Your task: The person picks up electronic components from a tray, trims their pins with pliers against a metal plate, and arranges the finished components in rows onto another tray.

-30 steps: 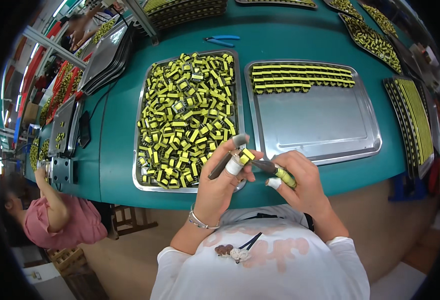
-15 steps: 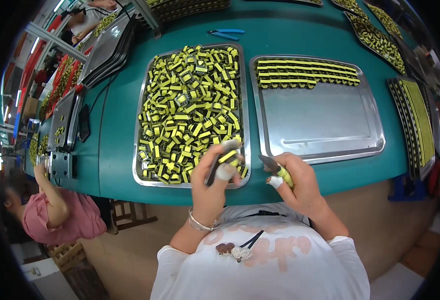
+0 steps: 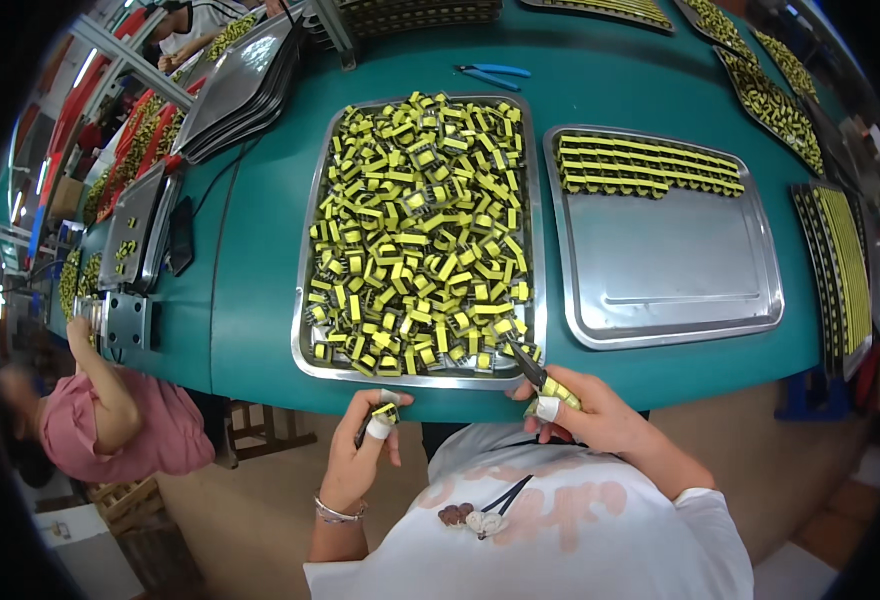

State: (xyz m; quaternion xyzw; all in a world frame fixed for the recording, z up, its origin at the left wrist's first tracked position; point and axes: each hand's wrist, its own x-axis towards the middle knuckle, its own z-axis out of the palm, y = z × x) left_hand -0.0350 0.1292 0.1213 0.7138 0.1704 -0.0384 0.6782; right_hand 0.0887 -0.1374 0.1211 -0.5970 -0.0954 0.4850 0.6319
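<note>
Just off the near edge of the table, my left hand is closed on a small yellow-taped transformer, with white tape round its fingertips. My right hand grips a pair of pliers by its yellow-green handles. Their dark jaws point up and left, over the near right corner of a metal tray. A jumbled heap of the same transformers fills that tray. To its right, a second metal tray has transformers in neat rows along its far side.
Blue-handled cutters lie beyond the heaped tray. Stacked trays and a dark phone-like object sit at the left. More filled trays line the right edge. A person in pink sits at the left.
My left hand has come back from the heaped tray toward me, bringing the transformer. My right hand has moved slightly left and nearer me with the pliers. The view has shifted a little.
</note>
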